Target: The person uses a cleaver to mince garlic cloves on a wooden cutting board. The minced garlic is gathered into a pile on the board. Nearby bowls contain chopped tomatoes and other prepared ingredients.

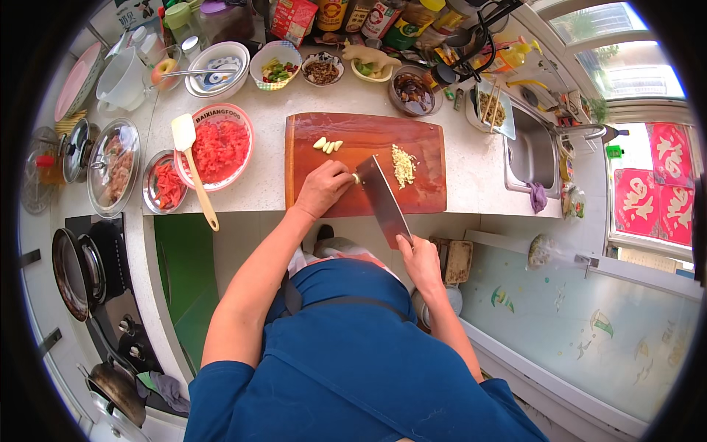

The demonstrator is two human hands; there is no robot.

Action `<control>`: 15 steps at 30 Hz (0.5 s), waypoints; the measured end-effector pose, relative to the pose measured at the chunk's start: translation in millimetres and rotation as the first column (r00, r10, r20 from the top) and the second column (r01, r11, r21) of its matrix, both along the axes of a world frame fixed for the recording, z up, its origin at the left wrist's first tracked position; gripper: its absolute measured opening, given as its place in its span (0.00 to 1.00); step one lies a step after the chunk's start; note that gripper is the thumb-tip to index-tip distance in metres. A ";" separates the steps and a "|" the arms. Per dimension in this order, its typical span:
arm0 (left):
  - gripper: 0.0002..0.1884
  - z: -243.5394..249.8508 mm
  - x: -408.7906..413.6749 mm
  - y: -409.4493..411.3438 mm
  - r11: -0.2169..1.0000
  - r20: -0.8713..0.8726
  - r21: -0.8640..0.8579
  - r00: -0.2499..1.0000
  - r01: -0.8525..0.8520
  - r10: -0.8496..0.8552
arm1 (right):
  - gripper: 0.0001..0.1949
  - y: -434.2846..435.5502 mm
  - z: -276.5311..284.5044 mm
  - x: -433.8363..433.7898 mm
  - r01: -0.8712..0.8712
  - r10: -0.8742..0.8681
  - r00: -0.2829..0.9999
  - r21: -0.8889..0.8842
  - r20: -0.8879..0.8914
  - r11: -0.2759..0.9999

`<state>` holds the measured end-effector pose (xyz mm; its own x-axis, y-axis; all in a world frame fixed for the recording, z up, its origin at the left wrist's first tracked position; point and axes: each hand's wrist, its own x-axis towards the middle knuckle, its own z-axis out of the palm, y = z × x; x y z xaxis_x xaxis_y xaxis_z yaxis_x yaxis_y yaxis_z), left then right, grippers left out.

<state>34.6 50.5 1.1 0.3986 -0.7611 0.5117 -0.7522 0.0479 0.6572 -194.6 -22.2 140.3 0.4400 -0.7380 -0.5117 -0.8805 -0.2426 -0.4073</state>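
Observation:
On the reddish wooden cutting board (pixel 331 124), my left hand (pixel 326 188) pinches a small garlic clove (pixel 356 178) at its fingertips. My right hand (pixel 421 262) grips the handle of a cleaver (pixel 384 199), whose blade slants across the board's front edge with its far end close beside that clove. Several peeled garlic cloves (pixel 327 145) lie behind my left hand. To the right of the blade is a small heap of chopped garlic (pixel 404 166).
Left of the board stand a bowl of chopped red food (pixel 218 149) with a spatula (pixel 193 160) across it, and a glass-lidded dish (pixel 114 168). Small bowls and bottles line the back. At right is a sink (pixel 533 152); at far left, a pan (pixel 72 273).

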 end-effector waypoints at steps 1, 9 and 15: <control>0.05 0.1 0.1 0.2 1.000 0.001 -0.001 1.000 -0.001 0.001 | 0.20 0.0 1.0 0.2 -0.001 0.001 1.000 0.003 -0.002 1.000; 0.04 0.0 0.9 -0.1 1.000 -0.012 -0.014 1.000 0.003 -0.003 | 0.20 0.8 4.6 1.2 -0.016 0.016 1.000 -0.003 -0.013 1.000; 0.05 0.1 1.0 0.2 1.000 0.005 -0.001 1.000 0.004 -0.004 | 0.20 1.9 6.4 1.6 -0.034 0.034 0.999 -0.007 -0.038 0.999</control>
